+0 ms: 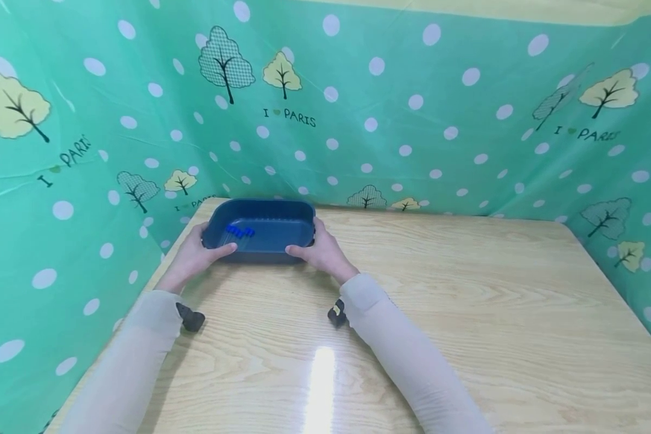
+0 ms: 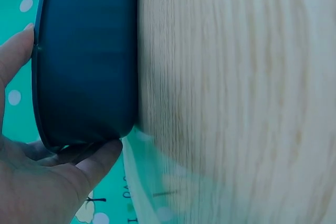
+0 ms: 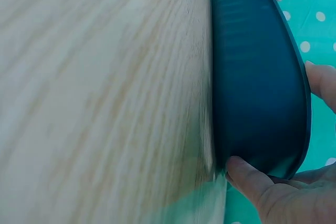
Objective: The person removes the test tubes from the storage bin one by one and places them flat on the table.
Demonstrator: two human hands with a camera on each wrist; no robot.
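At the counter's [image 1: 493,301] far left corner, the left hand [image 1: 198,252] is gripping the tub [image 1: 260,258], its fingers curling round the left end and its thumb pressing on the near rim. The tub is sitting just beside the far edge. Small blue pieces [image 1: 240,231] are lying inside, toward its left end. The right hand [image 1: 323,248] is gripping the right end, its fingers wrapping the side, its thumb pressing the near rim.

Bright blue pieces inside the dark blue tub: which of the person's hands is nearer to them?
Left. The left hand grips the tub at the end nearer the bright blue pieces; the right hand grips the opposite end, farther from them.
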